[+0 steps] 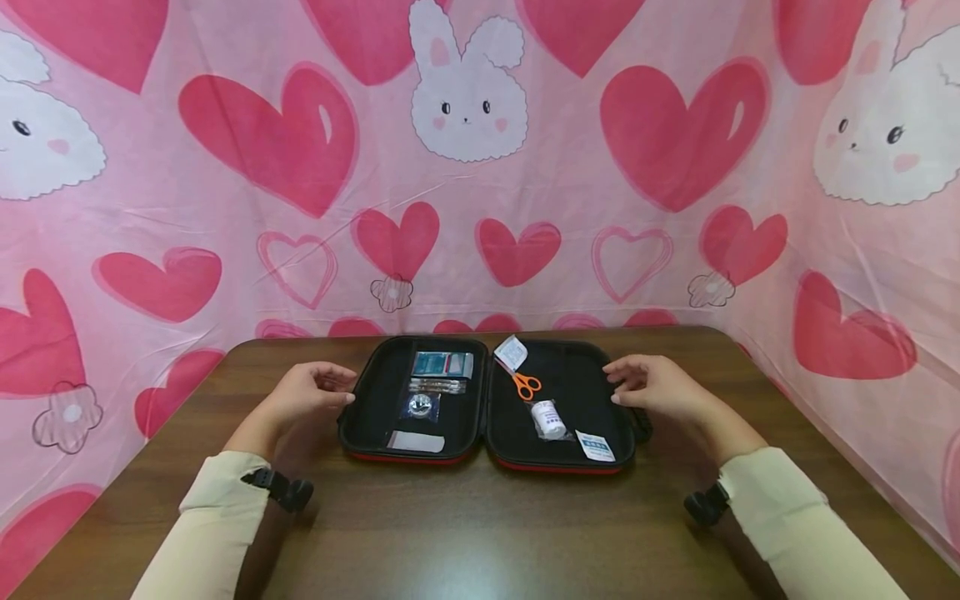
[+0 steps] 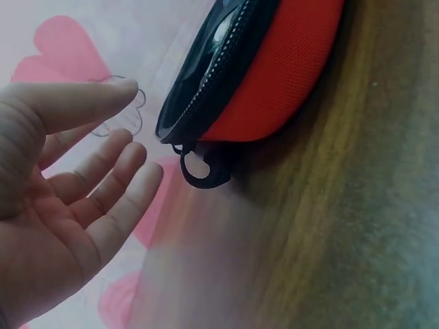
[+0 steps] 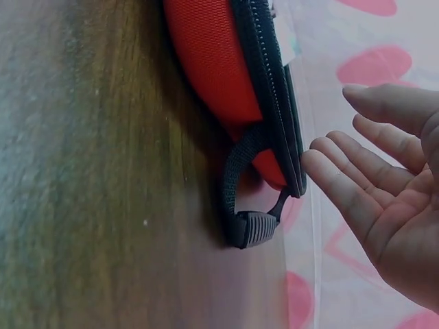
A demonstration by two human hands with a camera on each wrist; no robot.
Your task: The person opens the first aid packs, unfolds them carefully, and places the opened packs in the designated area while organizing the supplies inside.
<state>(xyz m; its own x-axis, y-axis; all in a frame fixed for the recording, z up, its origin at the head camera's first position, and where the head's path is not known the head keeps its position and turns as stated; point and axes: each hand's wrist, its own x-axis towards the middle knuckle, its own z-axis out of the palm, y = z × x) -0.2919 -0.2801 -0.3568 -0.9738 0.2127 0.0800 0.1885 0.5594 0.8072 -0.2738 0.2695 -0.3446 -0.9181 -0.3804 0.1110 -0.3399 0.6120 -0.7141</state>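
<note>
A red zippered case with a black lining [image 1: 491, 454] lies unfolded flat on the table. My left hand [image 1: 311, 392] is beside its left edge, fingers loosely bent and holding nothing; the left wrist view shows a gap to the zipper rim [image 2: 206, 89]. By the right edge, my right hand [image 1: 656, 390] is also empty, its fingertips close to the rim; contact cannot be told. The left half holds a teal packet [image 1: 442, 364], thin wrapped items [image 1: 437, 386], a small bagged roll [image 1: 420, 406] and a pale strip [image 1: 417, 442]. Orange-handled scissors [image 1: 527, 385] and a bagged white roll [image 1: 549, 420] lie in the right half.
Two white printed packets, one by the scissors [image 1: 512, 352] and one near the front rim [image 1: 596, 447], are also in the right half. A black strap handle [image 3: 240, 185] sticks out on the right. Behind the wooden table [image 1: 465, 533] hangs a pink heart-patterned cloth [image 1: 465, 192].
</note>
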